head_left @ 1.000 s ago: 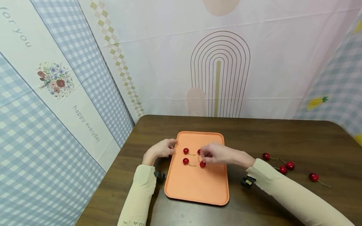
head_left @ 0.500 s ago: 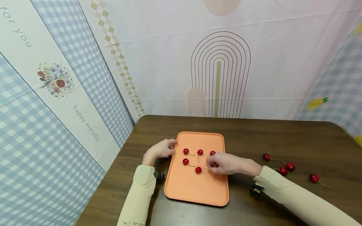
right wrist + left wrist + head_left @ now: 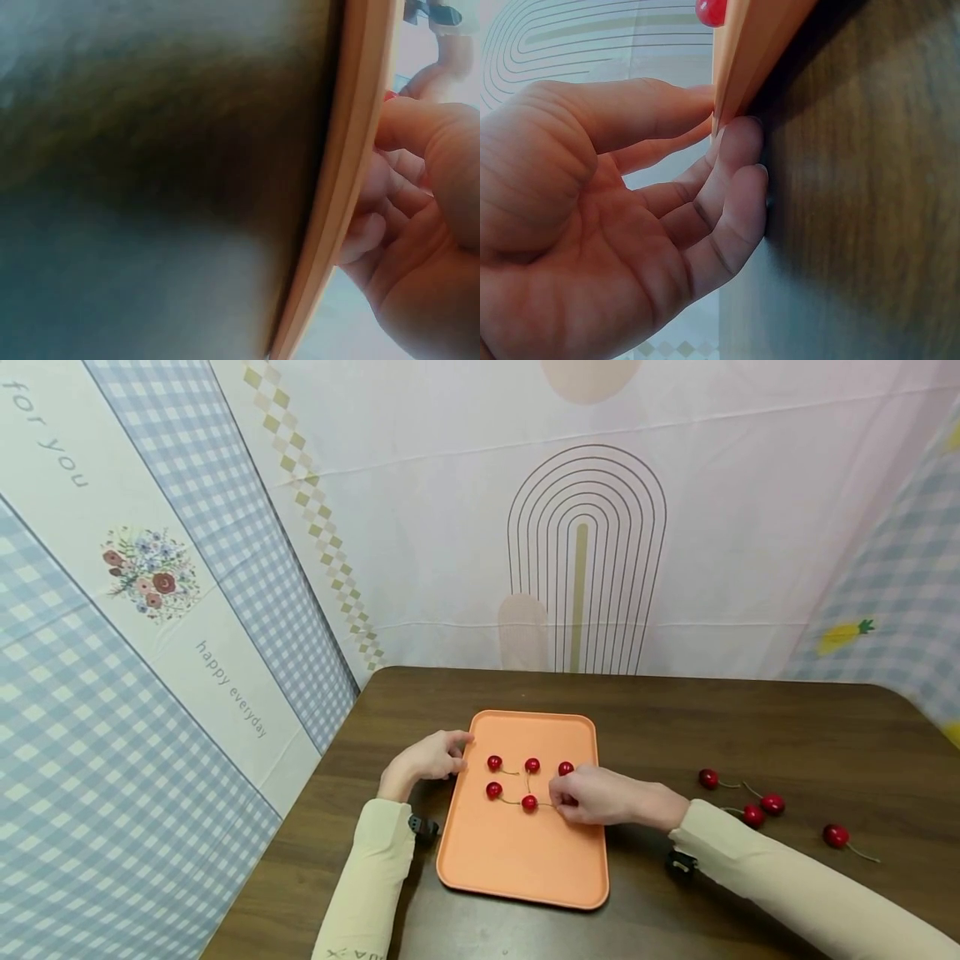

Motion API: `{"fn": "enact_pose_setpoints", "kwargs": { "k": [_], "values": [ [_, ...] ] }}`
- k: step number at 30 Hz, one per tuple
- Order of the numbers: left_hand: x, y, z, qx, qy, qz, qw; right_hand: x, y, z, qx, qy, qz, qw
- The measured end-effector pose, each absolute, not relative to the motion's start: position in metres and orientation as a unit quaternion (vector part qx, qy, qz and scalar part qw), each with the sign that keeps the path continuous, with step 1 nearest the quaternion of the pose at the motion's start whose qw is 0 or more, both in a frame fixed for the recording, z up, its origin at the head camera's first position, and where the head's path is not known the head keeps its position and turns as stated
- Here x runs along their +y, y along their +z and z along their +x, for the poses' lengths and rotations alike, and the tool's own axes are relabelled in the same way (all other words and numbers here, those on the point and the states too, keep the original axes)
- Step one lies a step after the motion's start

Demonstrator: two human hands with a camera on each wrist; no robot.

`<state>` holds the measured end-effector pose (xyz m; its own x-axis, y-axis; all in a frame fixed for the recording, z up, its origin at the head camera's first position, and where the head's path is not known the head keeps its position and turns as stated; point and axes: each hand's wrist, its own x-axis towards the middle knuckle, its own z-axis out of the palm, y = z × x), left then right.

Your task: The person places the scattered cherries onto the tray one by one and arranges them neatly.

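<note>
An orange tray (image 3: 517, 868) lies on the table, cherries set out on it in two rows. My left hand (image 3: 431, 755) holds the tray's left rim; in the left wrist view the thumb (image 3: 660, 112) lies at the rim and the other fingers curl against its outer side. My right hand (image 3: 600, 795) pinches the stem of the front-row cherry (image 3: 528, 803), which rests on the tray left of the fingertips. Beside it lies another front-row cherry (image 3: 493, 790). Behind are a left cherry (image 3: 495, 762), a middle cherry (image 3: 532, 765) and a right cherry (image 3: 566, 768), close to my right hand.
Several loose cherries lie on the dark wooden table (image 3: 660, 718) right of the tray, among them one cherry (image 3: 836, 836) farther right. A printed cloth (image 3: 450, 527) hangs behind the table, and a checked cloth (image 3: 90, 693) hangs on the left.
My right hand has moved right and slightly nearer, uncovering the back-row cherries. The pinched cherry shifted left and nearer, then slightly away again. My left hand stays on the rim.
</note>
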<state>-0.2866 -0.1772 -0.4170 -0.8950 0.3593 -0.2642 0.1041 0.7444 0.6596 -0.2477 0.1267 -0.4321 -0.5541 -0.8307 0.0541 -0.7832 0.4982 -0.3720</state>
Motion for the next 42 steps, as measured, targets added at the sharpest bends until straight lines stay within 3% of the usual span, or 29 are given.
{"fn": "enact_pose_setpoints", "kwargs": {
  "k": [22,31,42],
  "values": [
    [-0.177,-0.418,-0.287,0.916,0.331,0.126,0.186,0.122,-0.425,-0.259,0.872,-0.208,-0.409,0.168],
    [-0.178,-0.418,-0.288,0.917,0.329,0.128,0.188,0.135,-0.414,-0.257,0.877,-0.237,-0.408,0.090],
    [-0.177,-0.416,-0.287,0.918,0.323,0.134,0.187,0.184,-0.387,-0.246,0.890,-0.311,-0.332,0.044]
  ]
}}
